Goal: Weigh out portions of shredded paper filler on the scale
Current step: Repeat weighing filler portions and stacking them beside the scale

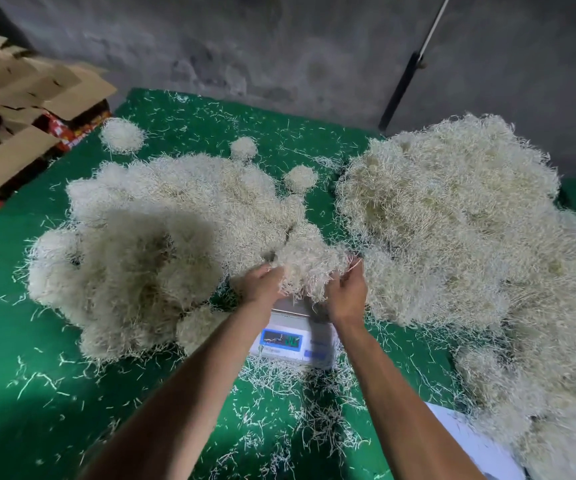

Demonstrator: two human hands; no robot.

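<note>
Weighing is under way: I judge this to be the stage where one portion is being shaped and checked over the scale.

Far left, beyond the green mat's [37, 341] left edge, stand opened cardboard boxes [19, 109]. On the mat's left half lies a broad heap of rounded clumps [148, 230], which I take to be portions already weighed; three small balls [122, 135] sit apart toward the far edge.

My left hand [262, 284] grips the left side of a wad of shredded paper filler [309, 268], fingers curled into the strands. The wad hangs directly above the scale [293, 337], which sits near the mat's middle toward the near edge. Whether the wad rests on the platform or is held just clear, I cannot tell; my hands hide the contact. The blue display is lit but its digits are unreadable.

My right hand [345, 296] holds the wad's right side, fingers likewise curled, thumb raised against the strands.

On the mat's right half spreads the large loose supply pile [452, 220], reaching the right edge.

Next move, in my judgement: release the wad fully so the reading settles, then add or pluck strands from the right pile. Stray shreds round the scale's base could foul the reading.
</note>
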